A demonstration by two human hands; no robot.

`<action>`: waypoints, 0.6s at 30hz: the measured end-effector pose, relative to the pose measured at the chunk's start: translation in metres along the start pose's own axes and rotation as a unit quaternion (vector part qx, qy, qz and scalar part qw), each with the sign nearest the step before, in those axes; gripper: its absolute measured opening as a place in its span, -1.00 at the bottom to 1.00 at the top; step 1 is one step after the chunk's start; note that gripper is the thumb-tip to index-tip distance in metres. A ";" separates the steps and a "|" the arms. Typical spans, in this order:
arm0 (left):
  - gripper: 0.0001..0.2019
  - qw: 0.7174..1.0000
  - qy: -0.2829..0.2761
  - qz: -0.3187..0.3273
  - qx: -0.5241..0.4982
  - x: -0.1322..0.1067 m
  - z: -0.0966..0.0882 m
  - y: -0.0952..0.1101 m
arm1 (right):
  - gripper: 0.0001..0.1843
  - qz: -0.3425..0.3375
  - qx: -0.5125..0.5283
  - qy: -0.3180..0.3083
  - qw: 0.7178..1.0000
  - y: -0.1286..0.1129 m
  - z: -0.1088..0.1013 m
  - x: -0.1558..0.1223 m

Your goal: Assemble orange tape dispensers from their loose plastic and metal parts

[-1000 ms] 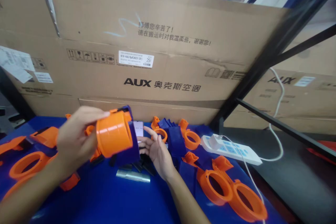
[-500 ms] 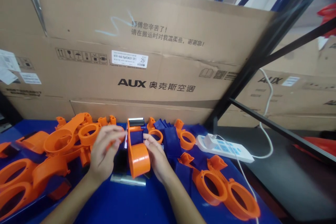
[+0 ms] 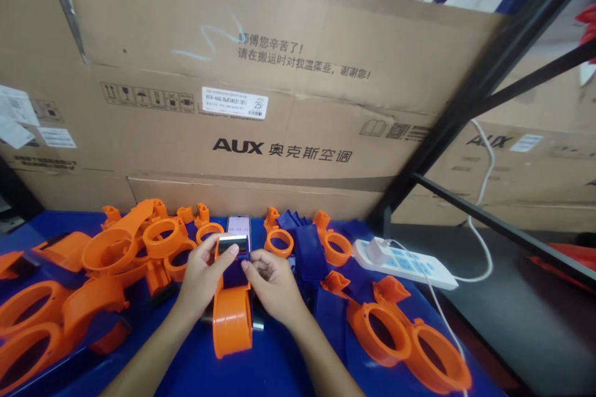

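Observation:
Between my two hands is an orange and blue tape dispenser (image 3: 233,321), its round orange hub toward me and its toothed metal blade at the far end. My left hand (image 3: 202,274) grips the blade end from the left, thumb laid across the dark part under the teeth. On the other side my right hand (image 3: 274,282) is closed with thumb and fingertips at the blue piece. Behind the dispenser a phone (image 3: 239,223) with a lit screen lies on the blue table (image 3: 274,363). A metallic strip shows partly beneath the dispenser.
Several orange dispenser frames (image 3: 107,249) crowd the left side, with more orange frames (image 3: 384,335) at the right. Blue plastic parts (image 3: 311,252) lie right of my hands. A white power strip (image 3: 405,263) with cables sits near a black rack post. Large cardboard boxes (image 3: 288,105) stand behind.
My left hand has closed onto the blade end. The dispenser has come down and nearer to me, uncovering the phone. My right fingers have moved up to the blue piece.

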State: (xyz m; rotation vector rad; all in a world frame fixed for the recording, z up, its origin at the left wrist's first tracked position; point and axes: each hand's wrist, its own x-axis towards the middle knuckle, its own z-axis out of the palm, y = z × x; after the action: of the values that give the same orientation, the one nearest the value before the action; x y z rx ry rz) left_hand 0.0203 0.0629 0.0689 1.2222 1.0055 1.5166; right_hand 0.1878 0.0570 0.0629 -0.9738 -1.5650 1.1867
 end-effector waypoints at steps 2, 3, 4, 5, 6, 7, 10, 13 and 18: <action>-0.72 1.000 0.000 0.004 0.009 0.001 -0.001 -0.002 | -0.64 -0.006 -0.045 -0.011 0.999 0.000 -0.001 0.000; -0.72 1.000 -0.001 0.002 0.008 0.002 -0.001 -0.003 | -0.62 -0.011 -0.068 -0.021 0.997 -0.001 -0.002 0.000; -0.71 1.000 -0.003 -0.003 0.005 0.003 -0.001 -0.004 | -0.59 -0.015 -0.089 -0.032 0.995 -0.002 -0.004 0.000; -0.70 1.000 -0.004 -0.008 0.000 0.004 -0.002 -0.005 | -0.57 -0.018 -0.104 -0.042 0.993 -0.004 -0.005 0.000; -0.70 1.000 -0.004 -0.013 -0.006 0.004 -0.003 -0.005 | -0.56 -0.021 -0.112 -0.051 0.992 -0.006 -0.006 -0.001; -0.69 1.000 -0.003 -0.019 -0.012 0.005 -0.003 -0.006 | -0.56 -0.024 -0.113 -0.056 0.992 -0.008 -0.006 -0.001; -0.68 0.999 -0.010 -0.031 -0.025 0.005 -0.005 -0.007 | -0.55 -0.027 -0.094 -0.049 0.994 -0.011 -0.006 -0.003; -0.69 0.999 -0.019 -0.037 -0.030 0.003 -0.006 -0.006 | -0.52 -0.023 -0.080 -0.038 0.996 -0.012 -0.004 -0.005; -0.69 0.997 -0.012 -0.055 -0.059 0.002 -0.005 0.001 | -0.50 -0.009 -0.042 -0.048 0.998 -0.011 -0.005 -0.004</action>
State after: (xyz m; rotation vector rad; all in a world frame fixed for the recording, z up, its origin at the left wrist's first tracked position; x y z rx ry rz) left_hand 0.0148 0.0641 0.0693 1.0817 0.9383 1.4527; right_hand 0.1929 0.0517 0.0737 -0.9662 -1.7079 1.1781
